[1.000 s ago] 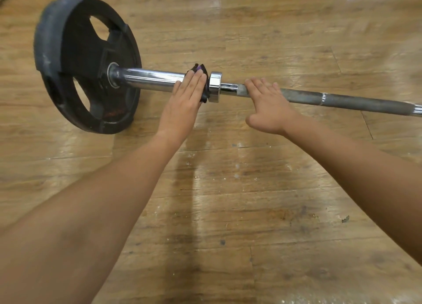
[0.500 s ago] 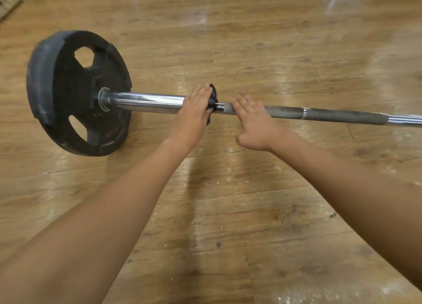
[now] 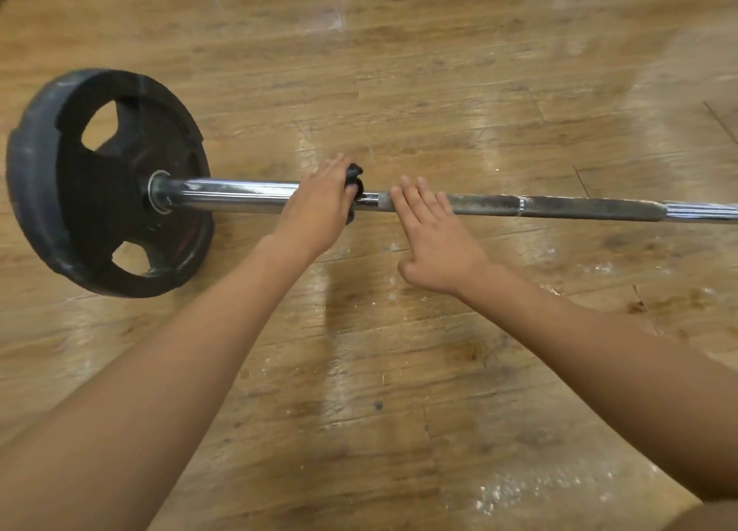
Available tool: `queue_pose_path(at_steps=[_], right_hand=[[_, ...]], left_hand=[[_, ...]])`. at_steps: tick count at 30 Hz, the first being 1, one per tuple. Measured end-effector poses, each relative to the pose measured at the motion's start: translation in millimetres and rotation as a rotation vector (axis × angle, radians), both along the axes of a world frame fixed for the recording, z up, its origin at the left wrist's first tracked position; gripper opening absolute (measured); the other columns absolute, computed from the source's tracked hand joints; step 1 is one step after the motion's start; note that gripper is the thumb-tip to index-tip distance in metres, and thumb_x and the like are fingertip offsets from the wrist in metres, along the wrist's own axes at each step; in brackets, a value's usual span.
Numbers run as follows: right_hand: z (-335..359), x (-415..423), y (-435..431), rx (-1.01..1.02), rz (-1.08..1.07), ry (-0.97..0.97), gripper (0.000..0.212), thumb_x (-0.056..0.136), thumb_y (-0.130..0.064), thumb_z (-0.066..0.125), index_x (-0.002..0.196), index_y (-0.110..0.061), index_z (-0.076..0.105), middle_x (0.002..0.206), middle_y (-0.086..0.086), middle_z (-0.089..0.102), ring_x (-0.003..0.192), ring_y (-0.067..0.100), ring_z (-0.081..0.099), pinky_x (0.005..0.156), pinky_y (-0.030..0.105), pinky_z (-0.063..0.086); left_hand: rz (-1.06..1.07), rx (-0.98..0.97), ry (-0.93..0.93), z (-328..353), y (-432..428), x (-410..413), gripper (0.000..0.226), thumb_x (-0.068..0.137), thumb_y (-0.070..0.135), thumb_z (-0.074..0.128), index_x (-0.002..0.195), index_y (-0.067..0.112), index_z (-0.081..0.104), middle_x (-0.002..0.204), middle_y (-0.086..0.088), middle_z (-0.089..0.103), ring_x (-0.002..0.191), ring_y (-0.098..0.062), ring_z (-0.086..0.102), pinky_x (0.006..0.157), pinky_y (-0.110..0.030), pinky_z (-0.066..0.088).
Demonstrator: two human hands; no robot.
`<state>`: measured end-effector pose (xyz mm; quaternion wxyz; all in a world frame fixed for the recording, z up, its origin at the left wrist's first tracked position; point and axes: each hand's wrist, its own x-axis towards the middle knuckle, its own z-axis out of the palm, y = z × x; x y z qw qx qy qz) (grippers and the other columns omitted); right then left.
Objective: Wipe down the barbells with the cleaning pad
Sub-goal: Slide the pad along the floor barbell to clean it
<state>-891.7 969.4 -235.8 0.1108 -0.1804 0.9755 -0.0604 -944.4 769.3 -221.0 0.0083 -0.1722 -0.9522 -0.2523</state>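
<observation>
— Worn wooden floor is seen under everything, marked with pale scuffs and white specks. What is laid on it?

— One barbell is laid across the view, with a black plate fitted on its left end and stood on edge.

— Where is the pad found?

— It is pressed onto the bar where the chrome sleeve ends, and only a dark bunch of it is shown past the fingers.

— How are the hands held?

— The left hand is clamped over the pad and bar. The right hand is kept flat, fingers straight and together, its fingertips laid on the grey shaft just right of the pad; nothing is gripped by it.
</observation>
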Motion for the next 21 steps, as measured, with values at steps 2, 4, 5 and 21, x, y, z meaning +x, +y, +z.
queue_pose_path(at_steps=[2,4,5,21], right_hand=[[-6.9,8.8,-0.4,-0.006,0.003,0.038,0.104,0.083,-0.030,0.055,0.161,-0.010,-0.011,0.168,0.012,-0.018,0.155,0.028,-0.018,0.126,0.044,-0.009],[-8.8,13.7,1.8,-0.028,-0.002,0.036,0.103,0.083,-0.030,0.055,0.161,-0.010,-0.010,0.168,0.011,-0.018,0.155,0.027,-0.019,0.125,0.041,-0.012],[-8.7,16.2,2.8,-0.037,0.001,0.035,0.101,0.085,-0.029,0.054,0.161,-0.011,-0.009,0.168,0.011,-0.018,0.155,0.026,-0.019,0.124,0.039,-0.015],[-23.8,22.3,5.7,-0.173,-0.224,0.278,0.057,0.110,-0.037,0.018,0.156,-0.006,0.035,0.164,0.009,0.031,0.156,0.024,0.014,0.127,0.040,0.003]], left_hand=[[0.030,-0.017,-0.094,3.1,0.0,-7.4,0.013,0.107,0.019,0.040,0.104,0.018,0.053,0.103,-0.008,0.061,0.099,-0.037,0.056,0.077,-0.033,0.029],[0.074,-0.030,-0.084,1.1,0.5,0.0,0.016,0.108,0.025,0.038,0.105,0.021,0.054,0.099,-0.006,0.063,0.095,-0.035,0.056,0.075,-0.037,0.032],[0.097,-0.035,-0.058,-0.4,0.8,6.9,0.018,0.108,0.025,0.039,0.110,0.020,0.056,0.100,-0.003,0.061,0.094,-0.031,0.054,0.075,-0.037,0.032],[0.163,0.043,-0.031,2.6,10.9,55.0,0.018,0.106,0.017,0.043,0.115,0.015,0.059,0.105,0.002,0.056,0.088,-0.014,0.036,0.070,-0.024,0.019]])
